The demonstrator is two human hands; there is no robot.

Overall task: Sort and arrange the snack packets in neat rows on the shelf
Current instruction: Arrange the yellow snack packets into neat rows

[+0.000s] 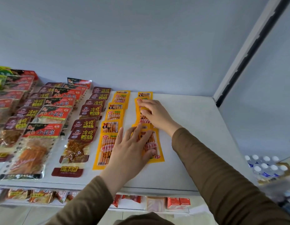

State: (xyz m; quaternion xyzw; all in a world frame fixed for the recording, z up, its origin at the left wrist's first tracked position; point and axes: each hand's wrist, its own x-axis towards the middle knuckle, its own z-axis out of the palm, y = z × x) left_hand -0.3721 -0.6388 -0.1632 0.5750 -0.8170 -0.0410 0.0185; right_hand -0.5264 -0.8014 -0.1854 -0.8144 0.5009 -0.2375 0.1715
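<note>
**Yellow packets: second row under alignment**

Yellow packets form two front-to-back rows on the white shelf. The left yellow row lies overlapped and fairly straight, just beside the brown packet row. The right yellow row is the one in hand.

**Hand state**
- Left hand: fingers spread and laid flat on the front packet of the right row, pressing it to the shelf.
- Right hand: resting on the packets further back in the same row; fingers appear slightly bent over a packet edge. Whether it pinches a packet or only presses cannot be told.

**Step in hand (judgement)**
Most rows to the left, including the red-label packets, already stand in order. The current step appears to be squaring the last yellow row. The shelf surface to the right of it carries no packets.

**Next move (judgement)**
1. Hold the front packet steady with the left hand.
2. Slide the rear packets into line, keeping an even overlap and a parallel gap to the neighbouring yellow row.

**Limits of view**
- Both hands cover most of the right row; its packet count and true overlap are hidden.
- Packets at far left are cut off by the frame edge.
- Goods on the lower shelf are partly hidden by the sleeves.
- Bottles at lower right are blurred.
</note>
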